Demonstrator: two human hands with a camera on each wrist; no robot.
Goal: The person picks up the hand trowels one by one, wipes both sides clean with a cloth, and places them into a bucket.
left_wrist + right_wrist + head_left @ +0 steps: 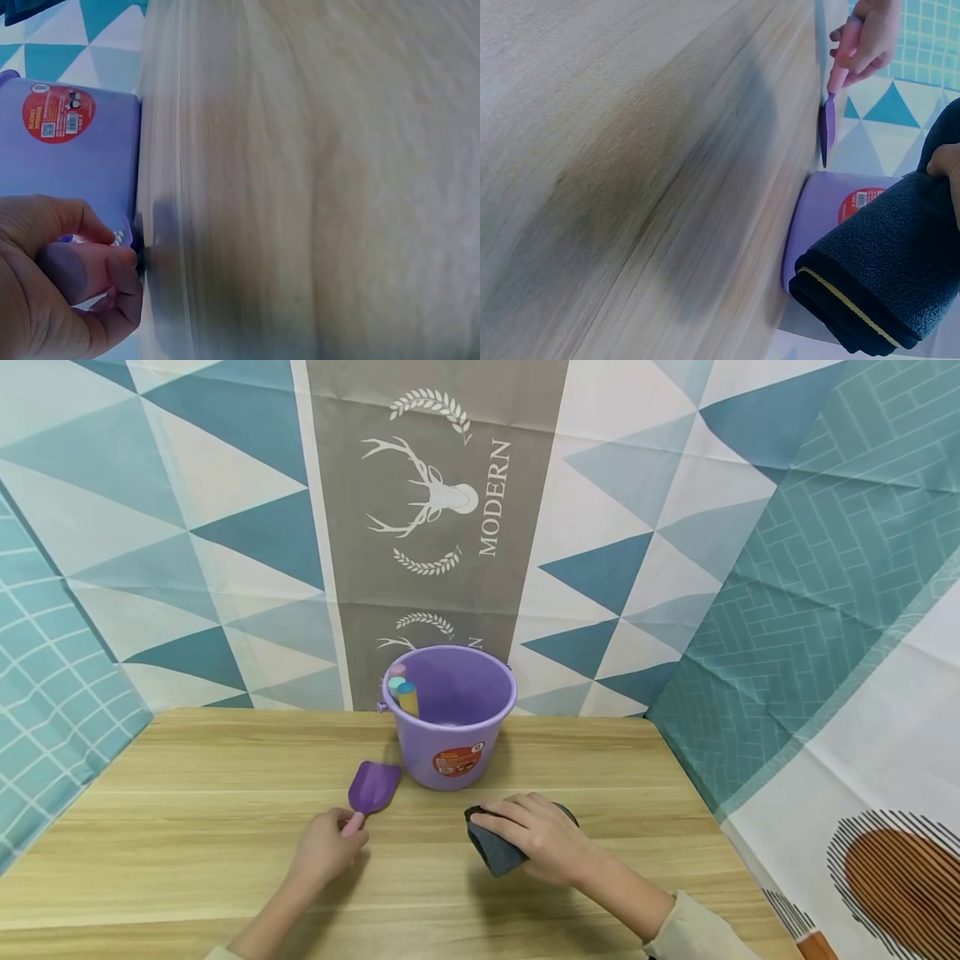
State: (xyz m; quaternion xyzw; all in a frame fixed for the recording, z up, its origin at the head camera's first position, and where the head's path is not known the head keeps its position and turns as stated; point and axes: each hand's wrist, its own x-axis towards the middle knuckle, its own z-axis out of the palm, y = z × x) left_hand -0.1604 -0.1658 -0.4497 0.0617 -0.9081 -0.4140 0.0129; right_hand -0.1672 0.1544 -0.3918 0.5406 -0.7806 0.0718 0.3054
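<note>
My left hand [328,846] grips the pink handle of a small toy shovel [372,787], whose purple scoop points toward the bucket. In the right wrist view the shovel [827,127] is seen edge-on, close over the table. My right hand [542,837] holds a folded dark grey-blue towel [497,850]. The right wrist view shows a yellow stripe along the edge of the towel [877,262]. Behind both hands stands a purple bucket [450,756] with a red label. Several capped tubes [407,697], yellow, mint and pink, lean inside its left rim.
The wooden table [225,827] has its far edge against a curtain [600,527] of blue and white triangles. Teal tile-patterned cloth [52,677] hangs on the left, and more patterned cloth [862,760] drapes along the right side.
</note>
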